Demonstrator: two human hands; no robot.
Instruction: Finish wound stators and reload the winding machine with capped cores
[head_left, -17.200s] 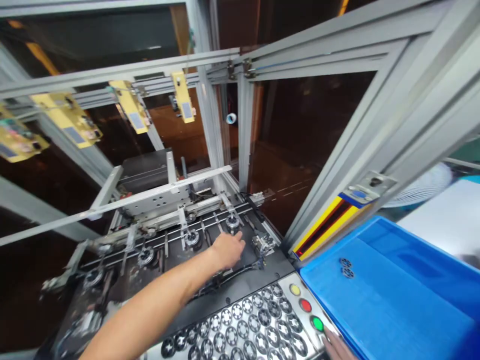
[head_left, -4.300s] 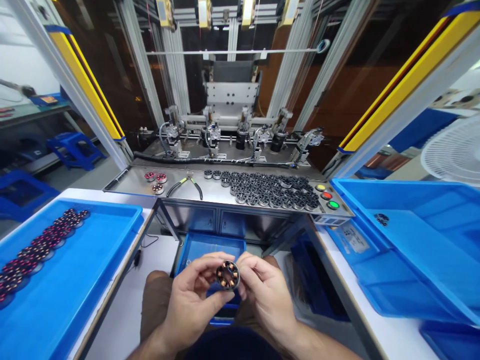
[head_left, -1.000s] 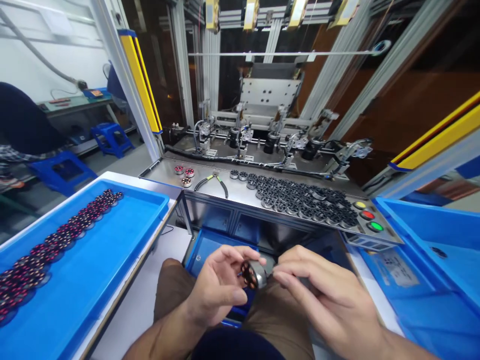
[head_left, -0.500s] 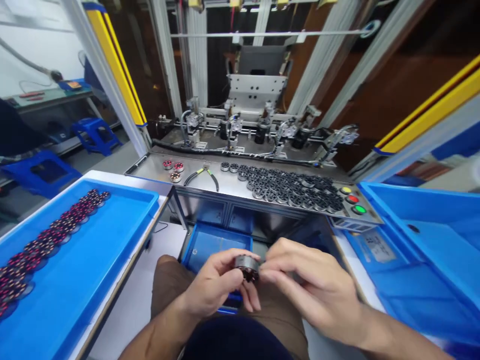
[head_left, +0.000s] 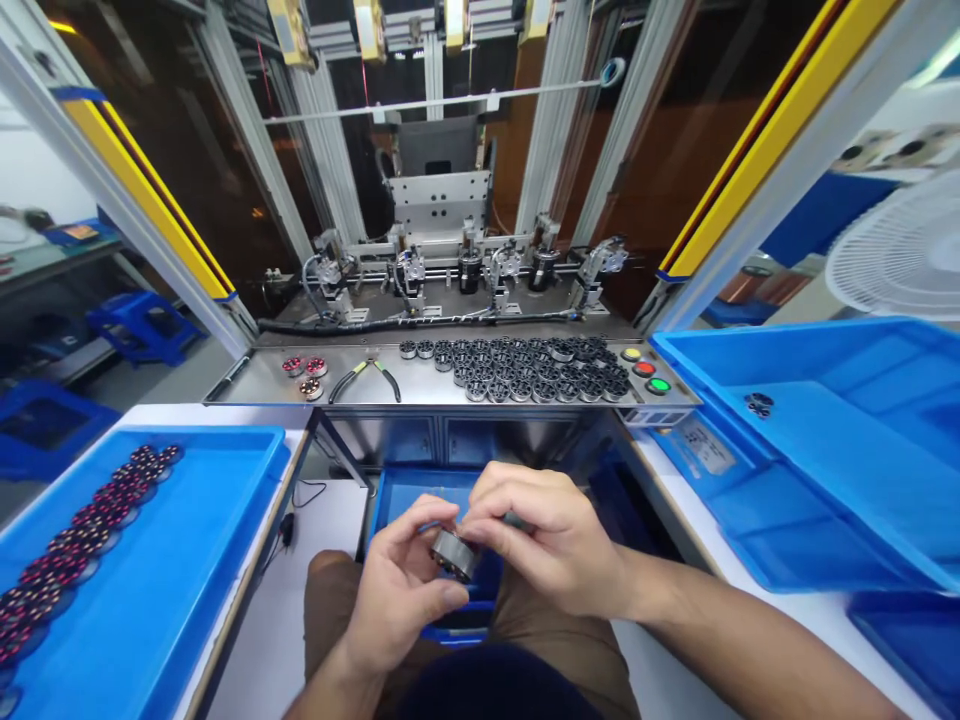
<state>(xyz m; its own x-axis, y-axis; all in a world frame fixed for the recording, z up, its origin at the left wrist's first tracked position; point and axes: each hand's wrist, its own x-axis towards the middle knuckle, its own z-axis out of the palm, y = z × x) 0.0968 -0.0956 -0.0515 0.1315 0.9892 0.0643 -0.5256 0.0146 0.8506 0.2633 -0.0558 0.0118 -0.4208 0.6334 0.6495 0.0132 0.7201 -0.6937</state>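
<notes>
In my left hand [head_left: 409, 575] is a round motor stator [head_left: 453, 553], a grey metal ring with dark slots and coppery spots at its lower face. The stator is tilted, held between thumb and fingers above my lap. My right hand [head_left: 540, 535] is closed in a pinch at the stator's upper right edge. Whatever lies between those fingertips, perhaps a fine wire, is too small to make out. Many similar grey and black stators [head_left: 525, 370] stand in rows on the metal bench [head_left: 360, 395] ahead, with green-and-black cutting pliers [head_left: 366, 378] to their left.
On the left, a blue tray [head_left: 247, 480] bears rows of red-and-copper wound stators [head_left: 90, 530]. Several more [head_left: 311, 387] sit at the bench's left end. A blue bin [head_left: 847, 470] stands at right beside yellow, red and green buttons [head_left: 645, 369]. Machine fixtures [head_left: 465, 270] line the back.
My view has swung right, bringing a fan and more of the right bin into sight. The stator has been turned in my left hand, and my right hand has shifted to its upper edge.
</notes>
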